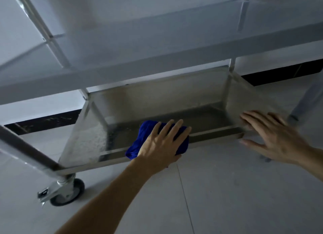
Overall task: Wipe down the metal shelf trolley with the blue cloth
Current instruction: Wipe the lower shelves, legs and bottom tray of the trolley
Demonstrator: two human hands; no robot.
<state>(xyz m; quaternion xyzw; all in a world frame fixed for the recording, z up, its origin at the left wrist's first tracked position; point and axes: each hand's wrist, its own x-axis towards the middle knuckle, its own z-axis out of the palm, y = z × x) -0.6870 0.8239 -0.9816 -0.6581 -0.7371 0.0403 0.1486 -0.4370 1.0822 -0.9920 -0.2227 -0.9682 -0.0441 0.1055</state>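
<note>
Blue cloth (pixel 139 139), one, under flat left hand (pixel 160 144); right hand (pixel 272 136) splayed on trolley (pixel 201 94).

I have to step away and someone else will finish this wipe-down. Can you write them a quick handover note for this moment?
Left hand: flat, fingers straight, pressing the blue cloth on the front rim of the bottom shelf.
Right hand: open, fingers spread, at the shelf's front right corner.
Done: cannot tell which surfaces have been wiped; the bottom shelf shows streaky patches.
Left: finish the bottom shelf, then check the upper shelf and posts.
</note>
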